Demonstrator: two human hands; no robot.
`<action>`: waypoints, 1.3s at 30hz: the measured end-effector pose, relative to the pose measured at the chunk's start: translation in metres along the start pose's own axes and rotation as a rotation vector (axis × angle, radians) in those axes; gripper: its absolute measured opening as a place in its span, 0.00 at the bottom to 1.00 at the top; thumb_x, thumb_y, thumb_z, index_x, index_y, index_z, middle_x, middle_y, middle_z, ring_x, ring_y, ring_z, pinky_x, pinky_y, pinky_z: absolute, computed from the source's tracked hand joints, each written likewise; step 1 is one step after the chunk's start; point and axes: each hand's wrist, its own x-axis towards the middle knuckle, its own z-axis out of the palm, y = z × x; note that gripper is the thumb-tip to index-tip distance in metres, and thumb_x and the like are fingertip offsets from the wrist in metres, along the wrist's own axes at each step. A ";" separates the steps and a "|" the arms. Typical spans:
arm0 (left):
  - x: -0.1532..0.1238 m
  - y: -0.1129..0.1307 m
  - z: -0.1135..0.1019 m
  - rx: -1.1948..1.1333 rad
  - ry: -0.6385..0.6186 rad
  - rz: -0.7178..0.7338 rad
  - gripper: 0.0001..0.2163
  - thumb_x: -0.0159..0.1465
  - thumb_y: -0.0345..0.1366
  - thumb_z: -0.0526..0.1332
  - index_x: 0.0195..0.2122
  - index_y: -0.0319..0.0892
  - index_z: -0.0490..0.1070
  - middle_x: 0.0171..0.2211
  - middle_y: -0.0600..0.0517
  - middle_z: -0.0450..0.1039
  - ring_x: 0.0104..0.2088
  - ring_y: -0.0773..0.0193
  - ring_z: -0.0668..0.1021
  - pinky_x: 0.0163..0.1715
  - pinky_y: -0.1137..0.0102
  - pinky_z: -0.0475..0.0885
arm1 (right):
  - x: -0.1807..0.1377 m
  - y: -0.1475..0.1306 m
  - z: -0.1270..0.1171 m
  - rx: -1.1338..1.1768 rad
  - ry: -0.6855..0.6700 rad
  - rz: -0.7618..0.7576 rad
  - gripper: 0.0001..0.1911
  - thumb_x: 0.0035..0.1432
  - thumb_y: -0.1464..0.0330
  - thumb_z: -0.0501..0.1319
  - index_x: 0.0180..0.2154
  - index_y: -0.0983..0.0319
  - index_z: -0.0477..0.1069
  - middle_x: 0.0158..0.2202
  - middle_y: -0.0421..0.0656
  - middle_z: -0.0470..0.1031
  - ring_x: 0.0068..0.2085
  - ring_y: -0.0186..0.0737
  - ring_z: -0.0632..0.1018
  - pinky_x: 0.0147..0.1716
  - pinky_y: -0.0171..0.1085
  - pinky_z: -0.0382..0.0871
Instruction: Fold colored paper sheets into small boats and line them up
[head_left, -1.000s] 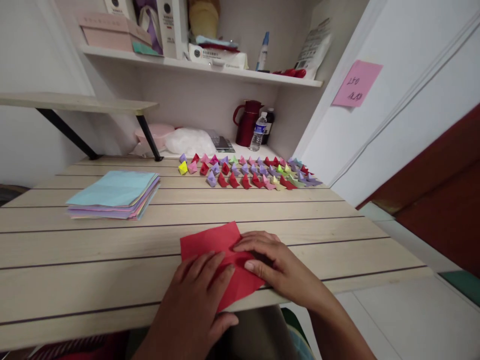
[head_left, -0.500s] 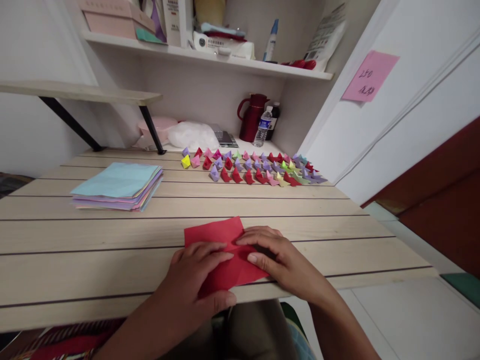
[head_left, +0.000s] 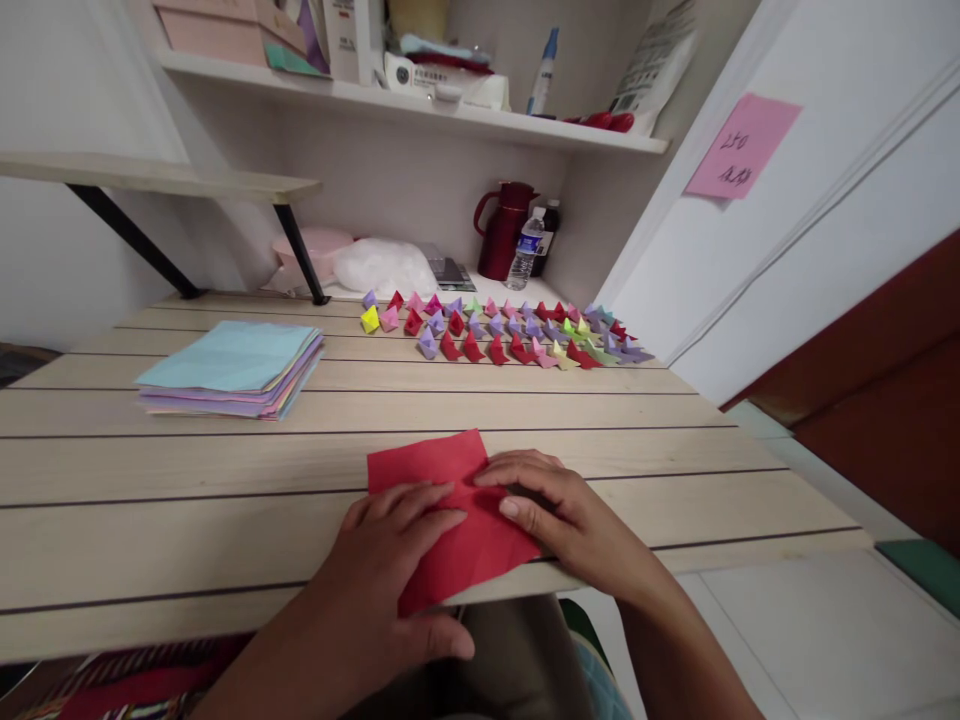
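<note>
A square sheet of red paper [head_left: 465,555] lies near the front edge of the slatted table, with one corner toward that edge. My left hand [head_left: 397,560] rests on its left side, fingers stretched over the paper and thumb apart, below the paper's edge. On the right side of the sheet, my right hand [head_left: 551,515] touches it with curved fingertips and thumb, the fingers apart. Parts of the paper are hidden under both hands. At the table's back stand rows of small folded paper boats [head_left: 497,350] in several colours.
A stack of coloured paper [head_left: 232,360] lies at the left, light blue on top. Behind the boats are a dark red jug [head_left: 504,235], a water bottle [head_left: 525,252] and a white plastic bag [head_left: 384,267]. A raised wooden shelf [head_left: 165,178] overhangs the table's left rear.
My left thumb has moved down off the paper, and the sheet's near corner shows more. My right thumb has lifted slightly. The view has tilted a little.
</note>
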 end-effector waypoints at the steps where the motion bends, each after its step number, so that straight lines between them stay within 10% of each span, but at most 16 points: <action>1: 0.000 -0.001 0.002 0.016 0.017 0.008 0.38 0.48 0.59 0.70 0.60 0.57 0.66 0.66 0.50 0.62 0.64 0.42 0.63 0.61 0.40 0.58 | 0.000 -0.001 0.000 0.018 0.005 0.003 0.10 0.68 0.63 0.58 0.48 0.53 0.75 0.50 0.43 0.78 0.52 0.45 0.75 0.55 0.45 0.62; 7: -0.006 0.000 -0.005 -0.131 0.059 -0.042 0.13 0.65 0.39 0.57 0.48 0.58 0.75 0.61 0.57 0.69 0.63 0.55 0.66 0.61 0.48 0.62 | 0.000 -0.004 0.000 0.063 0.021 0.019 0.11 0.68 0.64 0.58 0.48 0.54 0.76 0.48 0.44 0.78 0.50 0.45 0.76 0.53 0.46 0.63; 11: -0.008 -0.006 -0.003 -0.168 0.058 -0.044 0.17 0.64 0.49 0.59 0.54 0.60 0.71 0.62 0.56 0.68 0.63 0.54 0.66 0.61 0.49 0.63 | -0.001 -0.003 0.000 0.192 0.067 0.054 0.11 0.67 0.63 0.58 0.47 0.55 0.77 0.48 0.45 0.78 0.52 0.46 0.75 0.54 0.46 0.64; 15: -0.005 -0.012 0.013 0.045 0.112 0.088 0.43 0.45 0.57 0.73 0.63 0.61 0.61 0.62 0.51 0.67 0.62 0.43 0.67 0.60 0.43 0.63 | -0.005 0.004 0.001 0.388 0.249 0.145 0.11 0.67 0.60 0.59 0.44 0.56 0.78 0.48 0.44 0.78 0.52 0.45 0.75 0.54 0.43 0.64; 22: -0.008 -0.008 0.016 0.010 0.317 0.048 0.17 0.66 0.44 0.58 0.56 0.60 0.69 0.55 0.54 0.74 0.56 0.55 0.74 0.56 0.56 0.70 | -0.007 0.016 0.002 0.450 0.541 0.299 0.11 0.63 0.58 0.62 0.42 0.56 0.78 0.41 0.41 0.74 0.40 0.39 0.72 0.42 0.37 0.64; 39: -0.010 -0.005 0.014 -0.121 0.372 -0.063 0.20 0.65 0.50 0.58 0.57 0.59 0.67 0.55 0.53 0.74 0.54 0.53 0.75 0.55 0.55 0.71 | -0.013 0.005 -0.005 0.607 0.179 0.071 0.19 0.54 0.53 0.69 0.44 0.56 0.78 0.49 0.45 0.70 0.44 0.43 0.71 0.44 0.40 0.65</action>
